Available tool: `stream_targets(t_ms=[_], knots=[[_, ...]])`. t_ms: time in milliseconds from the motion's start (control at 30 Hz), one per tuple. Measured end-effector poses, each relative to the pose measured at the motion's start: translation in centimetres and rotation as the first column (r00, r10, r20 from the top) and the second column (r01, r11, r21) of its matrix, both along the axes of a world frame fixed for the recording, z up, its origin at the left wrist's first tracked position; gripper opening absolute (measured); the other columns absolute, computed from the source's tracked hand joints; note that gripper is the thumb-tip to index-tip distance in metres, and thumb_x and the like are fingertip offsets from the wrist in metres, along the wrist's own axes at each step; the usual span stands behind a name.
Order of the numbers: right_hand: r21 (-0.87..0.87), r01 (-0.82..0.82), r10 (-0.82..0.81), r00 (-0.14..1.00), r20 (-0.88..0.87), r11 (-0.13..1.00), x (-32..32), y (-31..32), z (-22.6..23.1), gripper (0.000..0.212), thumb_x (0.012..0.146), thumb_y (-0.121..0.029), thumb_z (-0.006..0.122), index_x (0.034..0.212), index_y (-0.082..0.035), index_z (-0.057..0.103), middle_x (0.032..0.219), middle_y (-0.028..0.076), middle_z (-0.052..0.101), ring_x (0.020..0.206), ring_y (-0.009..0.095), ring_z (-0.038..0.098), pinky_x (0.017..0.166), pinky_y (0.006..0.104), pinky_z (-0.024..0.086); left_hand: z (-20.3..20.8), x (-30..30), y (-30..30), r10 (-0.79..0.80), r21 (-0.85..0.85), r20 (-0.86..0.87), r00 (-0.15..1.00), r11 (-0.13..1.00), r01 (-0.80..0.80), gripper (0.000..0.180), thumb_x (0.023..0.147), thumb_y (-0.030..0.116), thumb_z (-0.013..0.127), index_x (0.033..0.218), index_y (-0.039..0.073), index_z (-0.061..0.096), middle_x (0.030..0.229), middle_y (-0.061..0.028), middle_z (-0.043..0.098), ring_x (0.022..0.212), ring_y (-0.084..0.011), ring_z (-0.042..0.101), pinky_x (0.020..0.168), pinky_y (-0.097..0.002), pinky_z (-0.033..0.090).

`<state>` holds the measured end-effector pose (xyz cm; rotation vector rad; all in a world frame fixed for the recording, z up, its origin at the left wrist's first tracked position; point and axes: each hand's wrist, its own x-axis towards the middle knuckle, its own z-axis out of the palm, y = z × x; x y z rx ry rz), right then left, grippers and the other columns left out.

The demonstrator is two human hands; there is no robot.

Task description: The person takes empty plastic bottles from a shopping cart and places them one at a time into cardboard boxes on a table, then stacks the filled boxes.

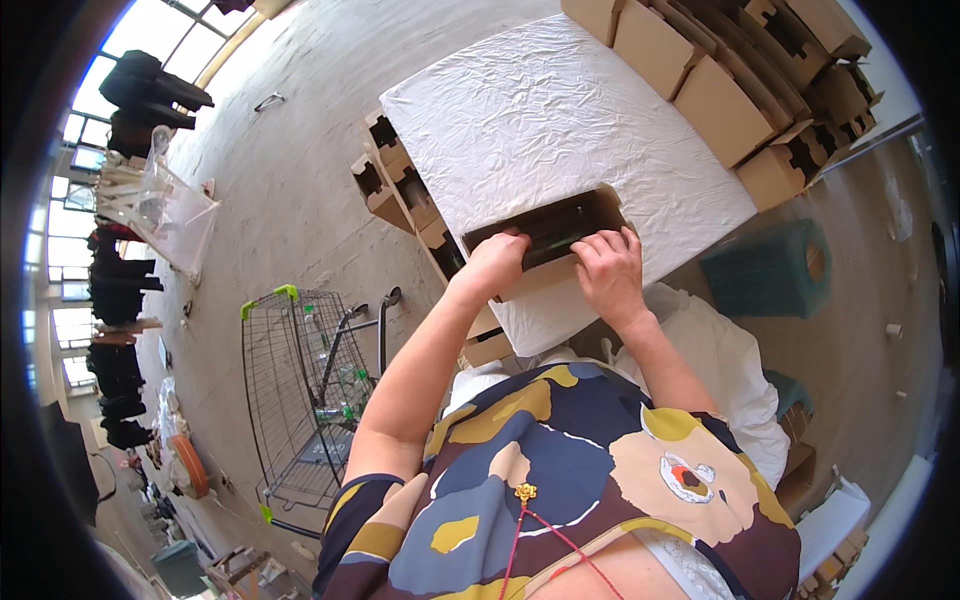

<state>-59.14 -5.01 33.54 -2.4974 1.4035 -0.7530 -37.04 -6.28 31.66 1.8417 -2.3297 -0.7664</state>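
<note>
An open brown cardboard box (540, 277) lies at the near end of a table covered with a wrinkled white sheet (560, 110). Its opening shows a dark inside with a greenish glint that I cannot make out. My left hand (497, 264) is closed over the box's near left edge, the fingertips inside the opening. On the right part of the same near wall, my right hand (610, 270) has its fingers bent over the rim, partly hidden inside. Both hands touch the box.
Flattened or nested cardboard boxes (725, 110) are stacked at the far right of the table. More cardboard pieces (405, 180) line its left side. A wire shopping cart (300, 370) stands on the floor to the left. At right are a teal bin (770, 268) and bunched white cloth (715, 350).
</note>
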Motion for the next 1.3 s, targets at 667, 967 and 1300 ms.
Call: stream_targets(t_ms=[667, 967, 1300], knots=[[0.038, -0.234, 0.234, 0.972, -0.009, 0.972, 11.1, 0.1, 3.9, 0.02, 0.086, -0.01, 0.068, 0.104, -0.002, 0.065, 0.106, 0.012, 0.066, 0.101, 0.031, 0.06, 0.091, 0.0405, 0.046, -3.6, 34.6, 31.9, 0.501, 0.076, -0.858, -0.111, -0.089, -0.993, 0.012, 0.091, -0.002, 0.056, 0.099, 0.003, 0.063, 0.09, -0.0058, 0.067, 0.077, -0.0146, 0.067, 0.07, -0.0247, 0.055], [0.252, -0.478, 0.486, 0.873, 0.034, 0.841, 28.1, 6.0, 5.3, 0.023, 0.08, 0.002, 0.065, 0.103, 0.001, 0.064, 0.106, 0.015, 0.064, 0.099, 0.033, 0.061, 0.088, 0.0393, 0.048, -18.4, 50.5, 51.1, 0.878, 0.025, -0.404, -0.258, -0.271, -0.962, 0.021, 0.081, 0.005, 0.067, 0.102, 0.004, 0.066, 0.09, -0.0067, 0.07, 0.081, -0.0167, 0.068, 0.071, -0.0295, 0.054], [0.493, -0.437, 0.568, 0.809, -0.15, 0.752, 35.8, 12.9, 3.7, 0.026, 0.078, 0.003, 0.065, 0.104, -0.001, 0.064, 0.105, 0.013, 0.064, 0.098, 0.033, 0.06, 0.084, 0.0403, 0.049, -29.3, 52.4, 48.6, 0.991, 0.272, 0.126, 0.045, 0.009, -0.962, 0.052, 0.077, 0.01, 0.063, 0.128, 0.013, 0.058, 0.134, -0.0112, 0.055, 0.123, -0.0329, 0.052, 0.104, -0.0403, 0.043]])
